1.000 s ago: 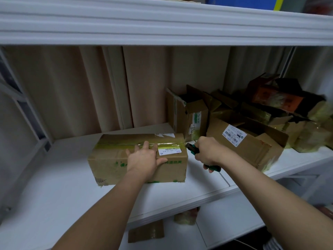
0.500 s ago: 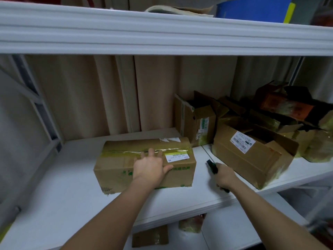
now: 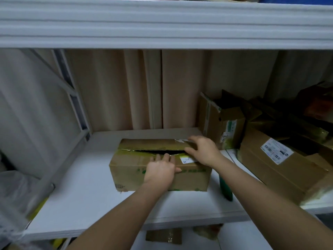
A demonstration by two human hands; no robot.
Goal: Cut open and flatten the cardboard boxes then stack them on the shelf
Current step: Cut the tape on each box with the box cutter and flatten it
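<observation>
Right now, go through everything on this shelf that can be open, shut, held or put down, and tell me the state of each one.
Long cardboard box: top seam slit, gaping, not flattened.
Left hand: open, resting on the box's front top edge.
Right hand: open, fingers on the box's right top flaps.
Green-handled cutter: lying on the shelf, not held.
Upright box behind: flaps open.

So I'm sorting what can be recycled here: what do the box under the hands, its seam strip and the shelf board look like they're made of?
The box looks like brown matte cardboard, with creased faces and a frayed lower corner. The seam strip seems to be glossy yellowish plastic tape, since it shines and wrinkles along the split. The shelf board is smooth and white, perhaps painted or laminated; its core cannot be told.
</observation>
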